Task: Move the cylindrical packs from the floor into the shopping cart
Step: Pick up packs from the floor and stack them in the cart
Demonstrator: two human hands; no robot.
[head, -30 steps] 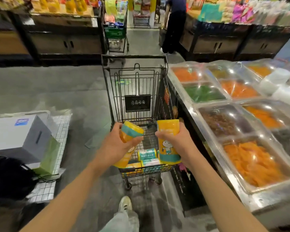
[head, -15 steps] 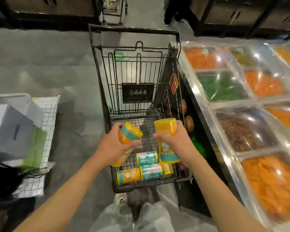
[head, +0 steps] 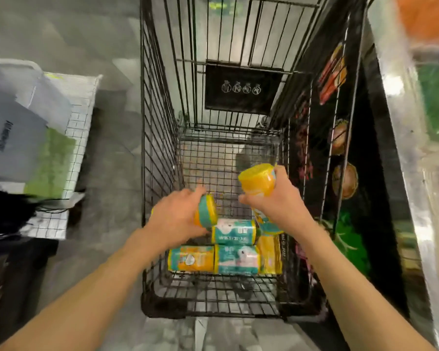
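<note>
Each hand's grip curls round a yellow-and-teal cylindrical pack: left hand, right hand.

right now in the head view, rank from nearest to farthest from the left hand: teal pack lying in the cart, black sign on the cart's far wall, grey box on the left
From the left hand:
1. Teal pack, just right of it on the cart floor.
2. Black sign, up on the cart's far wall.
3. Grey box, outside the cart at far left.

At frame centre, the left hand grips an orange-and-teal cylindrical pack and the right hand a yellow cylindrical pack, both inside the black wire shopping cart above four lying packs.
</note>
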